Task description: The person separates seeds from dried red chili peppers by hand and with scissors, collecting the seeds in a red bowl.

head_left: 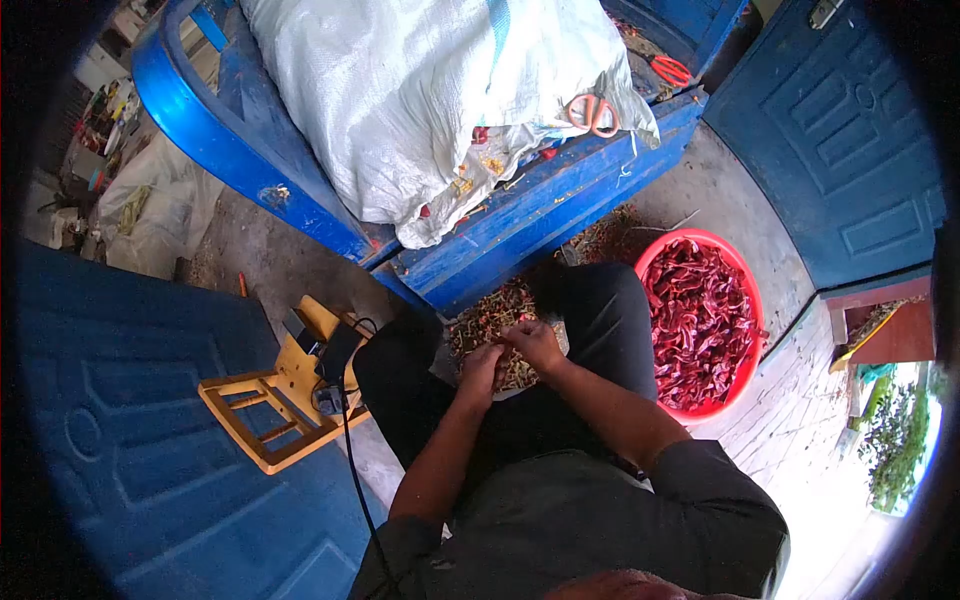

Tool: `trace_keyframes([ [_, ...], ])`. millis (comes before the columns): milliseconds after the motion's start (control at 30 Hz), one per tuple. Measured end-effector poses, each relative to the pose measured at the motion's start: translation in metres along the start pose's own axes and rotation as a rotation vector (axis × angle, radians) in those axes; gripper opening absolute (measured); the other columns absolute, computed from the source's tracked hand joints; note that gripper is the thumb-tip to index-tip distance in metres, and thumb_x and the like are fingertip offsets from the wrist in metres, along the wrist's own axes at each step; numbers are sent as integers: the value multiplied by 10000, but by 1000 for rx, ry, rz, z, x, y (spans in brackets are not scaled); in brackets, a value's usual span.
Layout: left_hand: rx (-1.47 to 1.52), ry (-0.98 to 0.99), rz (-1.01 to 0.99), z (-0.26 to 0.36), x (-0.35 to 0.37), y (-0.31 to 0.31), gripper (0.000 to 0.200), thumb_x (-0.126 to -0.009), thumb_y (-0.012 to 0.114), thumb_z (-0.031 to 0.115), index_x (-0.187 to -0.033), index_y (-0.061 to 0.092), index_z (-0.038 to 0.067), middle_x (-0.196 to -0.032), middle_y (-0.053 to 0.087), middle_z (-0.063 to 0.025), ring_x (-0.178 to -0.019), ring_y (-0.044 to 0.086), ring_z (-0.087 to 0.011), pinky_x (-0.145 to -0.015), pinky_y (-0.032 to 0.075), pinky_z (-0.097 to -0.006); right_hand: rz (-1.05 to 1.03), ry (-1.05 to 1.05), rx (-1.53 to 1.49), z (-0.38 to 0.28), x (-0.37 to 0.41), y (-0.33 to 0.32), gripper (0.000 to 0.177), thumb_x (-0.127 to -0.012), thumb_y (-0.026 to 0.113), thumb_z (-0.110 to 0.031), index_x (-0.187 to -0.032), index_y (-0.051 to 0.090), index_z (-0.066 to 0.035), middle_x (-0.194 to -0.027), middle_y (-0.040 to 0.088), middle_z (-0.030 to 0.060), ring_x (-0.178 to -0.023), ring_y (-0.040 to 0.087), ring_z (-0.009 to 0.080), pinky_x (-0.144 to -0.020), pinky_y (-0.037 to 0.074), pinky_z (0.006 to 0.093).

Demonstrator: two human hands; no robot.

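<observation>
My left hand [482, 368] and my right hand [537, 345] meet between my knees, fingers pinched close together. Whatever lies between the fingertips is too small to name. Beneath them is a heap of brownish stems and bits with some red pieces [492, 318], on a pale sheet or shallow holder whose form is partly hidden. Beside my right knee stands a round red basin [757, 300] full of dried dark red chili peppers [698, 320].
Ahead is a blue cart [540, 225] bearing a white woven sack [400, 100], orange-handled scissors [593, 115] and red-handled scissors [670, 70]. A yellow wooden chair [270, 405] with a black cable stands at left. Blue panelled doors [150, 420] flank both sides.
</observation>
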State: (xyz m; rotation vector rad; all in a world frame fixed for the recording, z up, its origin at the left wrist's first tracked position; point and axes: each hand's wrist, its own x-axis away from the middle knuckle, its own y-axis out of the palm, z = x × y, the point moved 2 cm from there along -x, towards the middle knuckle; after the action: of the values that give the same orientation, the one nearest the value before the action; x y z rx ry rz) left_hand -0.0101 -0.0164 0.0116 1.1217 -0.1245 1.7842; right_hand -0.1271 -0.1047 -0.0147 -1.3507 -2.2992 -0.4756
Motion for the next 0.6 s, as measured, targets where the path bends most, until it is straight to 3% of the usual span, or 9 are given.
trace_keyframes([
  [67, -8, -18, -8, -8, -10, 0, 126, -961, 548, 245, -964, 600, 130, -705, 483, 41, -483, 382, -81, -433, 280, -247, 18, 4, -147, 2, -2, 1, 239, -904, 703, -217, -778, 685, -15, -759, 664, 44, -694, 601, 125, -660, 472, 304],
  [200, -14, 30, -51, -4, -11, 7, 153, -965, 537, 267, -956, 597, 126, -684, 463, 46, -489, 378, -75, -433, 282, -250, 16, 38, -180, -2, -11, -10, 218, -907, 692, -212, -803, 683, -20, -781, 674, 48, -704, 612, 149, -657, 477, 325],
  [267, 42, 106, -47, -7, -15, 11, 159, -962, 537, 274, -949, 580, 122, -669, 446, 50, -483, 362, -69, -431, 271, -241, 71, 298, -396, 23, -29, -17, 195, -922, 665, -214, -851, 674, -33, -813, 674, 53, -741, 631, 180, -673, 492, 332],
  [400, 7, 101, 23, -1, -10, 19, 140, -944, 559, 249, -957, 567, 111, -637, 423, 45, -460, 347, -65, -412, 259, -218, -49, 438, -704, 9, -23, -17, 160, -972, 577, -206, -945, 638, -60, -864, 669, 74, -783, 647, 231, -747, 525, 388],
  [433, 9, 58, 41, -2, -6, 21, 140, -944, 559, 249, -957, 567, 111, -637, 423, 45, -460, 347, -65, -412, 259, -218, -69, 334, -800, -4, -14, -19, 179, -985, 571, -235, -963, 629, -67, -861, 668, 83, -784, 650, 244, -738, 530, 392],
  [467, 5, 80, 76, 2, -4, 22, 136, -941, 557, 241, -959, 567, 106, -629, 416, 47, -460, 351, -61, -404, 257, -222, -117, 96, -494, 104, -88, -44, 160, -981, 590, -228, -949, 629, -77, -862, 668, 75, -794, 647, 225, -744, 531, 379],
  [500, -1, 102, 105, -2, 0, 20, 133, -938, 554, 233, -960, 566, 102, -621, 408, 49, -460, 355, -58, -396, 255, -225, -102, 125, -503, 82, -54, -82, 160, -981, 590, -228, -949, 629, -77, -862, 668, 75, -794, 647, 225, -744, 531, 379],
  [567, 29, 62, 29, -7, 14, -1, 123, -940, 543, 217, -962, 563, 98, -619, 407, 50, -461, 359, -58, -390, 250, -228, 9, 273, -794, -9, -35, -60, 139, -964, 625, -214, -959, 633, -75, -867, 668, 53, -815, 646, 188, -784, 530, 359],
  [600, 68, 63, -55, -1, 17, -3, 113, -942, 532, 202, -963, 560, 94, -617, 406, 51, -462, 363, -58, -385, 245, -230, 16, 271, -800, -11, -34, -62, 139, -964, 625, -214, -959, 633, -75, -867, 668, 53, -815, 646, 188, -784, 530, 359],
])
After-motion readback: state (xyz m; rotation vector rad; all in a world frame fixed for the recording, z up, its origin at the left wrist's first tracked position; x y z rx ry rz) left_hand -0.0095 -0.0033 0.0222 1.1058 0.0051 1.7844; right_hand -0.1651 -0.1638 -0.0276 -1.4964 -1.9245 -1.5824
